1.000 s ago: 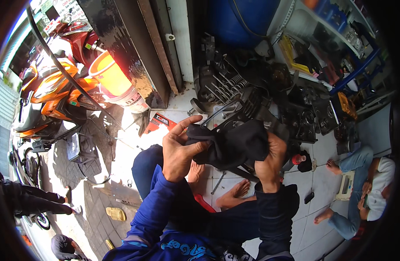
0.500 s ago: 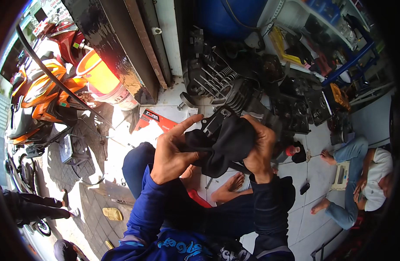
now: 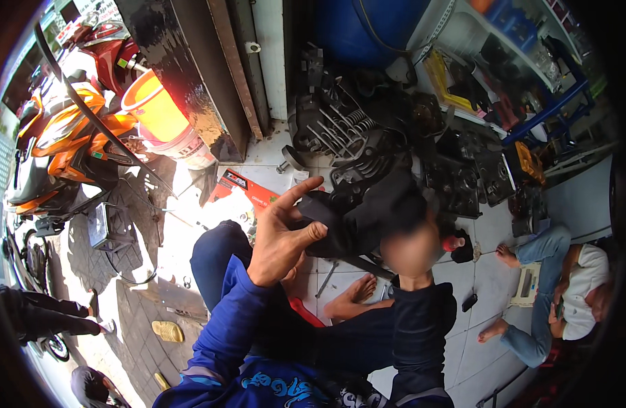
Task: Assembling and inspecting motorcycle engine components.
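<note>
— Hands? Left hand grips black cloth at its near-left edge, forefinger raised; right hand is blurred, grip untellable.
— Cloth? Held mid-air above the knees; probably light, limp, unbreakable. Take a bunched fold.
— Beyond? Engine block on the floor.

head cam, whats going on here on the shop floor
A person sitting on the tiled floor holds a black part up in both hands. The left hand grips its left side, index finger raised; the right hand is blurred at its right. Engine parts lie beyond.
</note>
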`<action>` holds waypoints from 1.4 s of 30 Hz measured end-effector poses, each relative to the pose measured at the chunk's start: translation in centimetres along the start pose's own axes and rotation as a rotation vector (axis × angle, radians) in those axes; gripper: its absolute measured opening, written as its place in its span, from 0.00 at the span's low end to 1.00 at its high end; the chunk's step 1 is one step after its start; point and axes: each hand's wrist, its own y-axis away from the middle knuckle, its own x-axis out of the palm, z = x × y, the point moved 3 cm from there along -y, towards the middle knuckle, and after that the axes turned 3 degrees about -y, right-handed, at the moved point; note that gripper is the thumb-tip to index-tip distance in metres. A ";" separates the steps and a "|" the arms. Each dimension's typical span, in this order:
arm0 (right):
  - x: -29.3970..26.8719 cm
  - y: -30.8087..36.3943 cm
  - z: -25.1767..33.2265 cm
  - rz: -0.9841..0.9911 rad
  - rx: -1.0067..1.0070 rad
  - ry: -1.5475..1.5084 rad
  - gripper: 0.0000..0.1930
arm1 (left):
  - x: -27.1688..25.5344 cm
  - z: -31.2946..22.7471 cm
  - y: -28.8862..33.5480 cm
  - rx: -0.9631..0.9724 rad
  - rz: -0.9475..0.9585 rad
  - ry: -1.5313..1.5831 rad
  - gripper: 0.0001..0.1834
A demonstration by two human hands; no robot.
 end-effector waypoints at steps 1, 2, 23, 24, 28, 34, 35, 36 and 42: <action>0.3 -0.1 0.4 0.013 -0.006 -0.001 0.22 | 0.1 0.2 0.0 0.007 -0.011 0.004 0.34; 0.8 -0.3 0.9 0.099 0.094 -0.325 0.20 | -0.1 0.4 0.0 0.006 -0.084 0.018 0.32; 4.7 0.3 3.0 0.119 0.140 -0.340 0.05 | -1.2 0.6 0.1 0.016 -0.265 0.229 0.27; 4.6 0.2 3.6 0.111 0.157 -0.402 0.06 | -1.2 0.7 0.1 0.008 -0.268 0.251 0.27; 4.5 0.9 2.1 -0.091 0.110 -0.466 0.09 | -1.3 1.0 0.2 0.013 -0.304 0.308 0.27; 4.2 0.2 3.5 -0.129 0.099 -0.585 0.08 | -1.8 1.5 0.0 0.046 -0.344 0.400 0.26; 4.7 0.0 4.0 -0.102 0.108 -0.520 0.10 | -1.7 1.6 0.0 0.044 -0.346 0.401 0.26; 5.2 0.1 4.0 -0.058 0.111 -0.454 0.11 | -1.3 1.6 0.1 0.016 -0.326 0.362 0.25; 4.6 0.2 3.2 -0.040 0.164 -0.411 0.11 | -0.4 2.0 0.6 -0.064 -0.291 0.335 0.28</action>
